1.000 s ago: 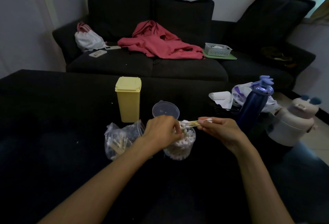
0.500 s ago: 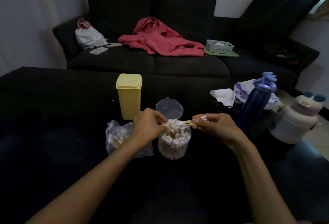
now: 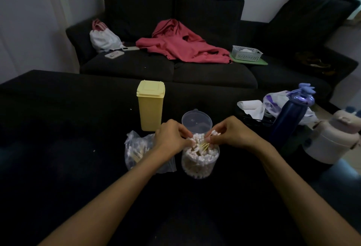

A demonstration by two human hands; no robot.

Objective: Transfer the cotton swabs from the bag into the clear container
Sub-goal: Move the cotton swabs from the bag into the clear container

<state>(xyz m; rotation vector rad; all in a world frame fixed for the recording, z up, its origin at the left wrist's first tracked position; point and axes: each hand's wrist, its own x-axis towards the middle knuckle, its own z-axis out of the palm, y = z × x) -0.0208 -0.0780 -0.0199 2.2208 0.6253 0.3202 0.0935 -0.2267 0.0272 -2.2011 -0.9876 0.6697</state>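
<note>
On the dark table (image 3: 58, 138), the bag (image 3: 136, 151) lies left of the container (image 3: 199, 160), a few swabs inside it. Your left hand (image 3: 172, 140) curls at the container's rim, fingers among the swabs (image 3: 195, 156) packed upright there; whether it pinches any, you cannot tell. Your right hand (image 3: 232, 134) pinches a small bunch, tilted into the container's mouth. The lid (image 3: 196, 121) lies just behind.

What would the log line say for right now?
step: loading swabs | right hand: pinches swabs over container | left hand: fingers at container's rim | bag: left of container, some swabs inside | lid: off, behind
</note>
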